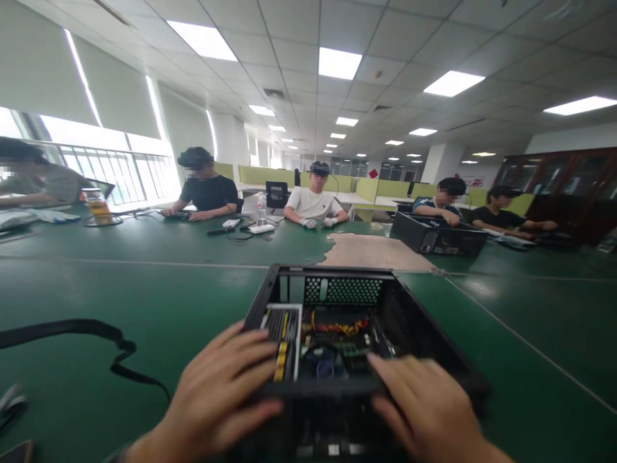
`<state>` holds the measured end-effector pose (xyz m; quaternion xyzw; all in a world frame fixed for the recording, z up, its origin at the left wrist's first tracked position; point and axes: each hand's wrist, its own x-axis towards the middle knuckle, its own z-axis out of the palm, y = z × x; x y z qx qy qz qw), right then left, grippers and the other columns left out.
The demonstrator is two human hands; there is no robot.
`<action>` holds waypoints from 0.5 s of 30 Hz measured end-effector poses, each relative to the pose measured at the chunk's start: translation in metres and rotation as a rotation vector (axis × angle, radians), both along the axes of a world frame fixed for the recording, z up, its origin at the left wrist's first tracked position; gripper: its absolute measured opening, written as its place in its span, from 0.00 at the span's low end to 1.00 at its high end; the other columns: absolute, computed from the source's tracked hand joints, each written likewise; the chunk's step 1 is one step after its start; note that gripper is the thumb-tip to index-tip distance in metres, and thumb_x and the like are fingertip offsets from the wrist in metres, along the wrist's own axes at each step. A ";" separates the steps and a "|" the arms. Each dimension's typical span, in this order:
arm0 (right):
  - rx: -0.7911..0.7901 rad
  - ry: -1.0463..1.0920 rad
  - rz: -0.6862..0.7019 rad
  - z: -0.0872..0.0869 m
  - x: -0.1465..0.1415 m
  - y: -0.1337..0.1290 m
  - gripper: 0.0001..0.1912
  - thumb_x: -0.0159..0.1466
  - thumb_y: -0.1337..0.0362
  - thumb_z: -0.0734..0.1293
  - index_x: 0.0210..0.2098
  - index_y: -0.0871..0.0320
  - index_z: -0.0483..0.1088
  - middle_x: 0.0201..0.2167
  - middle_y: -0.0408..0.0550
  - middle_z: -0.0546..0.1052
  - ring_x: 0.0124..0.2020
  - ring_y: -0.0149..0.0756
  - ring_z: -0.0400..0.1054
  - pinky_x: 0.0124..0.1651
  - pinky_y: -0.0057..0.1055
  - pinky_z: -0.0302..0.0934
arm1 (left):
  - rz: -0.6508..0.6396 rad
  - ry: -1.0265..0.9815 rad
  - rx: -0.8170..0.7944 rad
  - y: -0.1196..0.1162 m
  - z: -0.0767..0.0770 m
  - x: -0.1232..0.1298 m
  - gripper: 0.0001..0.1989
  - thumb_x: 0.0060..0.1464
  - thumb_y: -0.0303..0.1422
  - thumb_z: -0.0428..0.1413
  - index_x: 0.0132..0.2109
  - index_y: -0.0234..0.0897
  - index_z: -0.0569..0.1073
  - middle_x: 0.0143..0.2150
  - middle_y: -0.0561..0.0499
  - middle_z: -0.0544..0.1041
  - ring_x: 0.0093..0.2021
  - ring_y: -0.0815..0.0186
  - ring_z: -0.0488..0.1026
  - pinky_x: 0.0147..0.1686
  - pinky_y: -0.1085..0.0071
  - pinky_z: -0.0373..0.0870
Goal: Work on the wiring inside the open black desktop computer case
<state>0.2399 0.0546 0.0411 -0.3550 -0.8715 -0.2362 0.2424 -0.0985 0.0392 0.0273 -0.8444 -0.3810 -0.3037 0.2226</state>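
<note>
Fingers of the left hand (224, 386) are parted, those of the right hand (431, 399) closer together, across the near rim of an open, black, box-shaped computer case (337, 388); whether it is gripped cannot be told. Its blurred lower front is cut off, well apart from the green table's (144, 292) far edge.

The lone head-worn view looks from the near side of the glossy green bench (144, 296), close above an open black box-shaped computer case (332, 387), facing level across the far edge, with the white panelled ceiling (289, 38) on top.
</note>
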 end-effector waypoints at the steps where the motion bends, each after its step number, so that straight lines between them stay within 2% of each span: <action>1: -0.065 0.044 -0.086 0.008 -0.011 0.028 0.17 0.66 0.61 0.59 0.52 0.58 0.68 0.41 0.51 0.77 0.39 0.41 0.69 0.44 0.38 0.58 | 0.116 -0.039 -0.003 0.031 0.016 0.019 0.16 0.53 0.44 0.56 0.48 0.47 0.74 0.51 0.49 0.75 0.56 0.53 0.67 0.59 0.46 0.54; 2: -0.166 0.069 -0.198 0.018 -0.024 0.055 0.16 0.64 0.65 0.61 0.51 0.56 0.68 0.43 0.51 0.76 0.43 0.42 0.67 0.50 0.40 0.55 | 0.301 -0.128 -0.013 0.059 0.030 0.041 0.16 0.54 0.39 0.56 0.50 0.44 0.73 0.53 0.46 0.73 0.57 0.51 0.65 0.59 0.45 0.53; 3: -0.177 0.100 -0.262 0.028 -0.039 0.077 0.19 0.62 0.69 0.61 0.52 0.57 0.67 0.47 0.54 0.74 0.47 0.44 0.65 0.53 0.43 0.53 | 0.419 -0.184 -0.045 0.081 0.041 0.062 0.16 0.55 0.34 0.54 0.52 0.43 0.72 0.54 0.45 0.72 0.57 0.53 0.64 0.58 0.48 0.54; 4: -0.179 0.118 -0.288 0.034 -0.054 0.090 0.23 0.59 0.71 0.63 0.54 0.58 0.64 0.51 0.56 0.71 0.51 0.47 0.62 0.55 0.46 0.50 | 0.447 -0.201 -0.057 0.097 0.046 0.080 0.18 0.56 0.29 0.52 0.54 0.42 0.69 0.55 0.44 0.71 0.57 0.55 0.64 0.58 0.51 0.55; 6: -0.240 0.208 -0.225 0.033 -0.079 0.090 0.26 0.56 0.72 0.63 0.55 0.58 0.62 0.53 0.57 0.67 0.53 0.47 0.60 0.55 0.45 0.51 | 0.380 -0.169 -0.125 0.105 0.038 0.103 0.19 0.57 0.27 0.49 0.55 0.41 0.67 0.53 0.43 0.71 0.55 0.57 0.65 0.54 0.59 0.59; 7: -0.323 0.285 -0.155 0.023 -0.087 0.078 0.25 0.55 0.72 0.63 0.53 0.58 0.62 0.50 0.55 0.68 0.50 0.44 0.62 0.52 0.40 0.55 | 0.342 -0.162 -0.202 0.100 0.027 0.106 0.18 0.57 0.28 0.49 0.55 0.40 0.67 0.50 0.45 0.73 0.51 0.59 0.68 0.49 0.63 0.62; 9: -0.627 0.466 -0.008 -0.011 -0.093 0.042 0.19 0.54 0.72 0.62 0.46 0.57 0.64 0.38 0.48 0.71 0.37 0.35 0.66 0.39 0.30 0.60 | 0.332 -0.206 -0.455 0.077 -0.004 0.096 0.13 0.58 0.32 0.49 0.50 0.40 0.69 0.38 0.49 0.76 0.39 0.63 0.71 0.37 0.69 0.64; 11: -1.038 0.593 0.075 -0.054 -0.085 0.008 0.16 0.51 0.70 0.63 0.41 0.57 0.65 0.28 0.40 0.69 0.23 0.28 0.61 0.26 0.24 0.55 | 0.371 -0.283 -0.732 0.051 -0.034 0.075 0.10 0.58 0.36 0.48 0.42 0.39 0.72 0.29 0.54 0.74 0.30 0.67 0.70 0.28 0.73 0.60; 13: -1.372 0.622 0.118 -0.095 -0.073 -0.011 0.14 0.48 0.64 0.67 0.36 0.57 0.66 0.23 0.38 0.67 0.18 0.25 0.57 0.21 0.22 0.48 | 0.362 -0.315 -0.924 0.031 -0.054 0.057 0.13 0.58 0.41 0.48 0.36 0.39 0.73 0.25 0.55 0.72 0.27 0.68 0.68 0.26 0.74 0.56; 15: -1.460 0.623 0.159 -0.124 -0.062 -0.016 0.17 0.46 0.52 0.69 0.28 0.57 0.67 0.21 0.39 0.66 0.19 0.26 0.57 0.22 0.23 0.48 | 0.329 -0.302 -1.005 0.021 -0.062 0.047 0.15 0.56 0.44 0.49 0.33 0.39 0.73 0.25 0.55 0.72 0.28 0.68 0.68 0.26 0.74 0.55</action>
